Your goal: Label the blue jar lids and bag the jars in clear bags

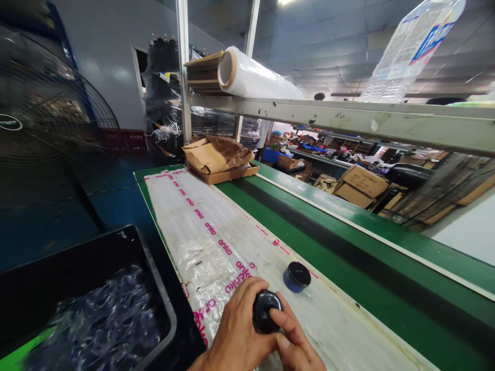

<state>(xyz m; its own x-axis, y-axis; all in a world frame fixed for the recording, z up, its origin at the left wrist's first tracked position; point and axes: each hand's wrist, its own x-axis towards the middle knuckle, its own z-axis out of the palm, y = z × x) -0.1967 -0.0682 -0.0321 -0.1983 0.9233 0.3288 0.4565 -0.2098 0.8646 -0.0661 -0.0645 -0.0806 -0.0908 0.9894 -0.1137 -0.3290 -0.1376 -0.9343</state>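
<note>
A small round black part (pixel 266 311) with a glossy rim is between my two hands, above the plastic-covered work surface. My left hand (pixel 242 322) is wrapped around its left side. From the right, the fingers of my right hand (pixel 296 335) press on the same part, one fingertip on its face. Just beyond my hands, a round container (pixel 297 277) with a black top and blue side stands on the white plastic sheet (pixel 266 257), touched by neither hand.
At lower left, a black bin (pixel 154 278) holds many dark, clear-wrapped pieces. A green conveyor (pixel 309 216) runs along the right. Brown paper in a cardboard tray (pixel 232 174) sits at the far end. Overhead, a shelf (pixel 348 118) bears a film roll (pixel 263 74) and a bottle (pixel 413 51). A fan (pixel 42 103) stands left.
</note>
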